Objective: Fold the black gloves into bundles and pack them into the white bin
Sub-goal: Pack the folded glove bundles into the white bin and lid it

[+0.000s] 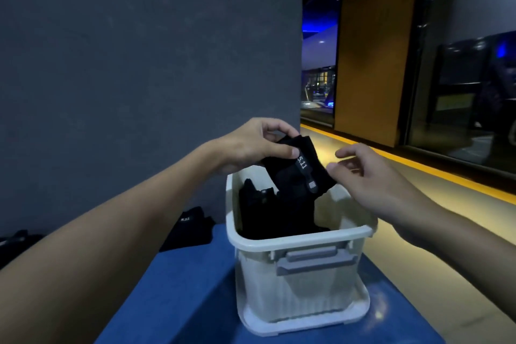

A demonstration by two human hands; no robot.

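Note:
A white bin [301, 282] with a grey latch stands on a blue surface. Several black glove bundles [268, 212] lie inside it. Above the bin's far rim, my left hand [257, 145] pinches a folded black glove bundle [301, 167] marked "5.11" between thumb and fingers. My right hand [371, 173] hovers just to the right of that bundle, its fingers loosely bent; its fingertips are at the bundle's edge and I cannot tell whether they touch it.
More black gloves [192, 226] lie on the blue surface [178, 288] left of the bin, and another dark pile [16, 240] lies at the far left. A grey wall stands behind. A yellow-edged floor and glass panels lie to the right.

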